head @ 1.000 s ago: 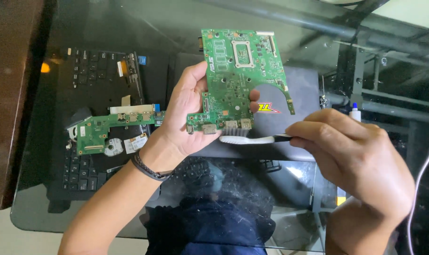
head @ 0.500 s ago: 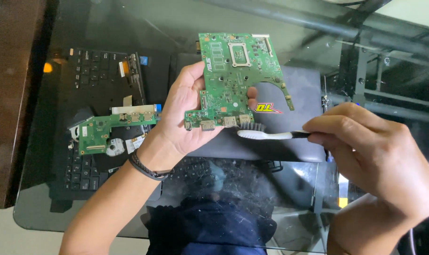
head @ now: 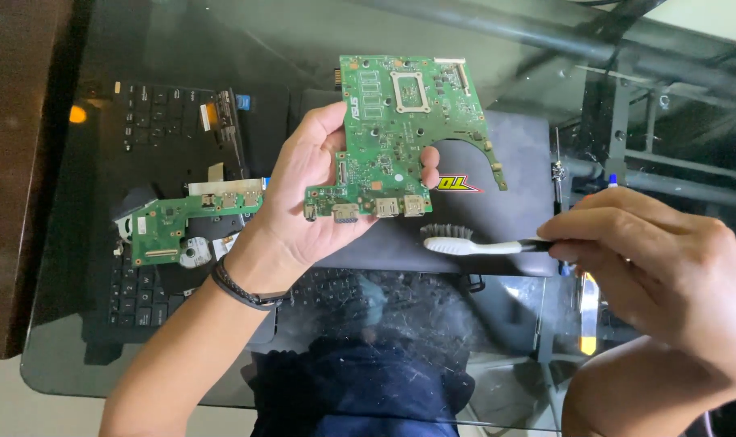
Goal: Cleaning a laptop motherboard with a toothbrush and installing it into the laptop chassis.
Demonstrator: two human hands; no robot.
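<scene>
Toothbrush (head: 473, 242) handle inside right hand (head: 659, 271)

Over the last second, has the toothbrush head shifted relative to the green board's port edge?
Yes. The toothbrush has dropped down and right, away from the ports of the green board, its bristles now over the dark laptop lid.

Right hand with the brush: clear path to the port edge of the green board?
Probably yes. The toothbrush in the right hand sits just below the board, nothing between; the left hand grips the other side.

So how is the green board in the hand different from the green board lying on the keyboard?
The large circuit board is held up in the left hand; the small circuit board lies flat on the black keyboard. The large one is broad with a square socket; the small one is a narrow L-shape. Both are green with metal ports along an edge.
</scene>
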